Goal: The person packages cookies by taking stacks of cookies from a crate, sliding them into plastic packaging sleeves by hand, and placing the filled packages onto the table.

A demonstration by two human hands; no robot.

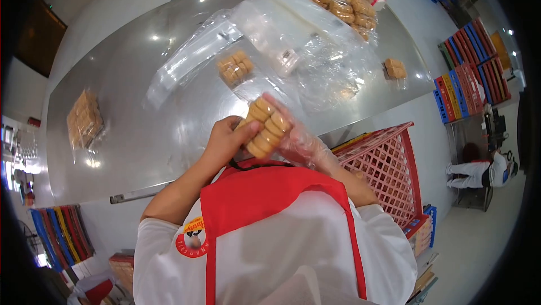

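A block of small golden bread rolls (267, 128), set in two rows, is held in front of my chest at the near edge of the steel table. My left hand (227, 137) is bare and grips the block from the left, its thumb lying across the top. Along the right side presses my right hand (295, 137), which wears a clear plastic glove; its fingers are partly hidden. Just beyond my hands lies another bagged pack of rolls (235, 68). Whether clear film covers the held rolls I cannot tell.
Clear plastic bags (287, 31) spread over the steel table (127, 158). Packed rolls lie at the left (84, 120), right (395, 69) and in a far heap (345, 6). A red crate (383, 167) stands at my right. A person (483, 174) is farther right, near stacked crates (468, 71).
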